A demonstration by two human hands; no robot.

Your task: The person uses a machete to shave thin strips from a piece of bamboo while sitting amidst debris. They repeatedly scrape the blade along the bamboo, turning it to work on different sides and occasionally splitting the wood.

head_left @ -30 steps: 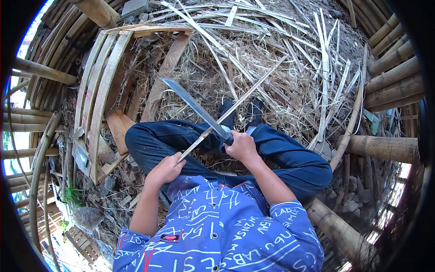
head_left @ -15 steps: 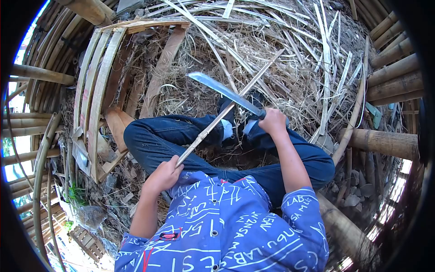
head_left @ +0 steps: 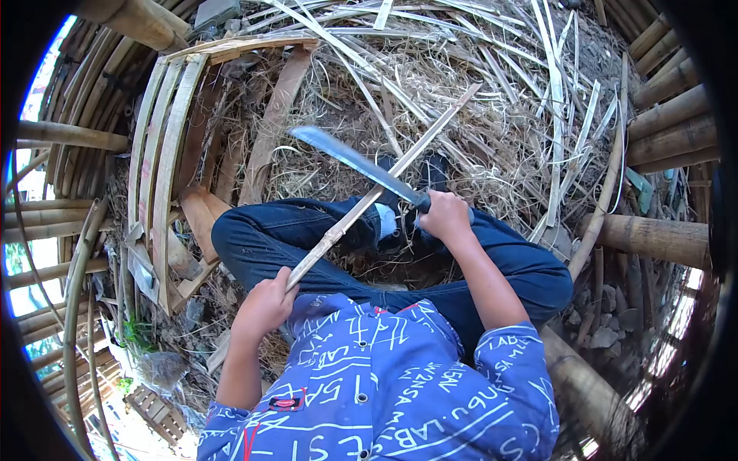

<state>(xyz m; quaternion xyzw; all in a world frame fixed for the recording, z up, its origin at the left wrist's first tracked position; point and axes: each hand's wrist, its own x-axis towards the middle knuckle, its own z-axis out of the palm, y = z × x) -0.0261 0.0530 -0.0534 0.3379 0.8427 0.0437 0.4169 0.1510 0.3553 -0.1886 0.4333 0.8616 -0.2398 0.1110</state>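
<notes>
My left hand [head_left: 267,304] is closed around the near end of a long bamboo strip [head_left: 336,233], which slants up and away to the right across my crossed legs. A pale node shows partway along the strip. In my right hand [head_left: 446,217] is the dark handle of a machete [head_left: 357,160]. Its long blade points up and to the left, crossing the strip near the middle and seeming to touch it. The blade's tip looks blurred.
Split bamboo strips [head_left: 556,115] and fine shavings [head_left: 453,73] litter the ground ahead. A wooden slatted crate [head_left: 165,154] stands at the left. Thick bamboo poles [head_left: 653,239] jut in from the right, with stones [head_left: 606,335] beneath them.
The machete has moved left and slightly toward me along the bamboo strip. My left hand, with the strip's near end, has shifted a little left.
</notes>
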